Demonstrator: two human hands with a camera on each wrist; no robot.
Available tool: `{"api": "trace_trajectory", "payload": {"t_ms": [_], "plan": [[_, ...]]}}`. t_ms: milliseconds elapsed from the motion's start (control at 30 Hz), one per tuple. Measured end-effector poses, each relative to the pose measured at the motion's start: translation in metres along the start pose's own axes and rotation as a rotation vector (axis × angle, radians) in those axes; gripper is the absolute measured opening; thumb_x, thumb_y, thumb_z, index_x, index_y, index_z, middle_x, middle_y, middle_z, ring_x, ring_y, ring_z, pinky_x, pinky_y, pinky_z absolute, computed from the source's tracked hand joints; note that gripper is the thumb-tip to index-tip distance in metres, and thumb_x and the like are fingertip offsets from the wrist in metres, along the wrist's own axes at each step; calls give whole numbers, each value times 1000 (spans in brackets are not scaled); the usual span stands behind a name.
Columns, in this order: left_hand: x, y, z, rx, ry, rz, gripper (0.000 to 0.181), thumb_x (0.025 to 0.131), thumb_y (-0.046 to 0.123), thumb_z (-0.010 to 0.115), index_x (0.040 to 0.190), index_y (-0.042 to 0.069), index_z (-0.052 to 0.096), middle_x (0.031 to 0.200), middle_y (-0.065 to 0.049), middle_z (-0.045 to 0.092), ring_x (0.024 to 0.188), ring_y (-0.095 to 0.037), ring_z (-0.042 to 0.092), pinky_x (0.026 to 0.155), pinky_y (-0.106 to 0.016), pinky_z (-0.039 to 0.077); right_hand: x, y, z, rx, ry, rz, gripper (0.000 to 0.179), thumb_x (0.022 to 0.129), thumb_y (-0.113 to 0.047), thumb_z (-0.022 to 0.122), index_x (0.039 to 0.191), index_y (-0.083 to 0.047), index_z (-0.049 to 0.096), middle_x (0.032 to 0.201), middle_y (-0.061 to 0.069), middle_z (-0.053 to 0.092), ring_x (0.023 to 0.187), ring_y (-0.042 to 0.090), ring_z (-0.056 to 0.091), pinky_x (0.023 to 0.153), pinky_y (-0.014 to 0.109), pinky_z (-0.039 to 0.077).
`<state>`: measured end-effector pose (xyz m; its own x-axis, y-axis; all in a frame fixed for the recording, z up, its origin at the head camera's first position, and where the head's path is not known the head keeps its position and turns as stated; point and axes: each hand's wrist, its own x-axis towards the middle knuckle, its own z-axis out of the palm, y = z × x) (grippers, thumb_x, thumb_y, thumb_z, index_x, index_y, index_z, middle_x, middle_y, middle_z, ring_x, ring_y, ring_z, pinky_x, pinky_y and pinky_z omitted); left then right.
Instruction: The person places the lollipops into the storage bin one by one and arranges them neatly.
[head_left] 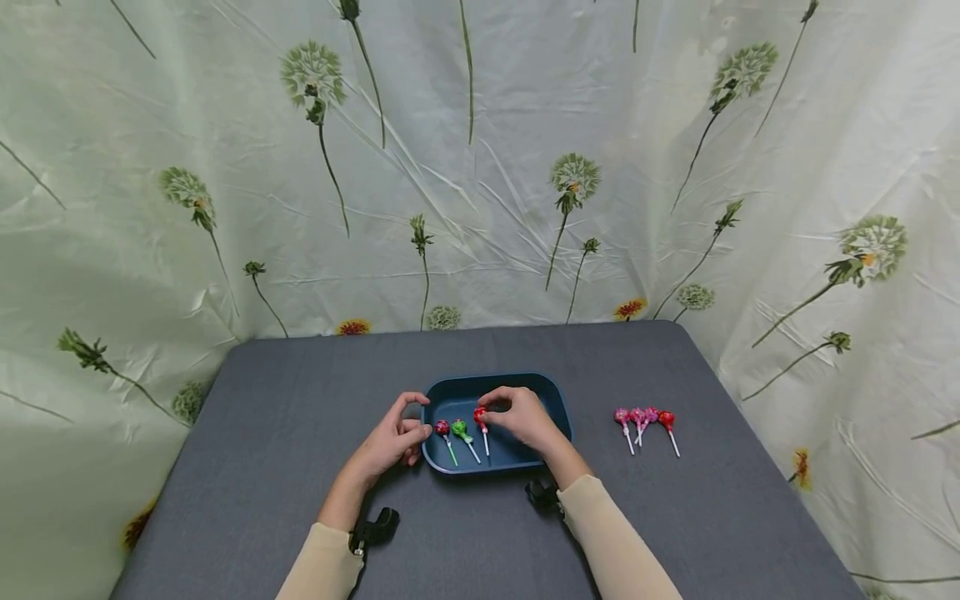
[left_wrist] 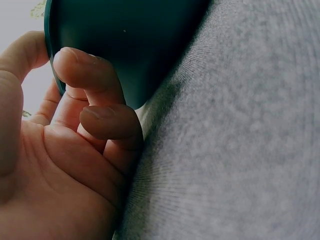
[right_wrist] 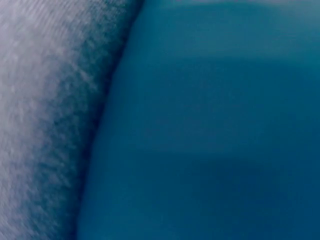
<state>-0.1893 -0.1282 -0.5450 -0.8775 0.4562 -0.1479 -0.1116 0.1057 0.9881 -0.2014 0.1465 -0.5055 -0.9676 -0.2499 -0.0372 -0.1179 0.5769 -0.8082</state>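
Observation:
My left hand (head_left: 393,435) holds the left end of a dark blue tray (head_left: 553,417), with the thumb and a finger at its rim. In the left wrist view, curled fingers (left_wrist: 92,75) lie against the tray's outer wall (left_wrist: 140,35). Over the inside of the tray, my right hand (head_left: 521,419) pinches a red lollipop (head_left: 480,413) by its head, its white stick pointing toward me. Left of it in the tray lie a green lollipop (head_left: 459,428) and a dark red lollipop (head_left: 442,427) with a green stick. Only the tray's wall (right_wrist: 200,110) and tablecloth show in the right wrist view.
Right of the tray on the grey table (head_left: 300,392), several lollipops lie side by side: pink ones (head_left: 622,415) and a red one (head_left: 666,417) at the right end. A flower-printed curtain (head_left: 495,208) hangs behind the table. Black wrist cameras (head_left: 378,527) sit on both wrists.

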Motion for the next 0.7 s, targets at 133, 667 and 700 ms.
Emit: {"api": "trace_trajectory", "payload": {"t_ms": [133,667,700], "plan": [[0,0,0,5,1,0,48,100,24,61,138,19,32,69,-4,55,54,-18,52,51,-28,42,0,-1,1,-38,-36,6,20,87,-21,78,105,-14,76,101,1,73,92,15,62,88,39,52],[0,-2,-1,0,-5,7,48,100,24,62,138,19,33,69,-4,55,53,-19,51,50,-28,42,1,-2,5,-95,-122,18,16,87,-16,77,101,-10,76,94,2,72,82,12,58,75,29,49],[0,-2,-1,0,-5,7,48,100,24,62,138,20,33,70,-4,55,53,-19,51,50,-28,42,1,-2,5,-102,-124,13,16,87,-15,77,101,-9,76,94,2,72,81,12,58,75,29,50]]}}
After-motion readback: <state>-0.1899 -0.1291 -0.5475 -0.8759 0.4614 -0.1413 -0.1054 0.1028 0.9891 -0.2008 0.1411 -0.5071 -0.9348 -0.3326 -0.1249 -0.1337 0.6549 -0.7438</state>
